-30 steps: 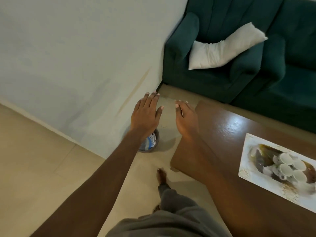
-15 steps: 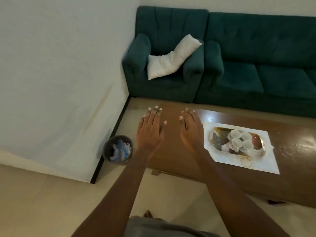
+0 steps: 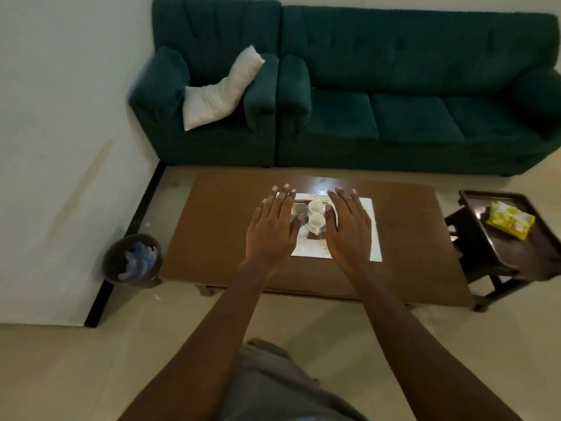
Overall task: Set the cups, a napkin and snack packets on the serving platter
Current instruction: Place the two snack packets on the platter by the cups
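White cups stand between your two hands on the serving platter, which rests on a pale mat in the middle of the brown tabletop; how many cups are there you cannot tell, since your hands cover part of the platter. The green-and-yellow snack packets lie well apart, on the dark side table to the right. No napkin shows clearly.

By my reading you are at the very start: nothing picked up yet. The next move calls for reaching right to the packets, or tidying the cups first.

Your left hand hovers flat, fingers stretched and spread, holding nothing. Your right hand is the same, palm down and empty, just right of the cups. Whether either touches the platter is unclear.
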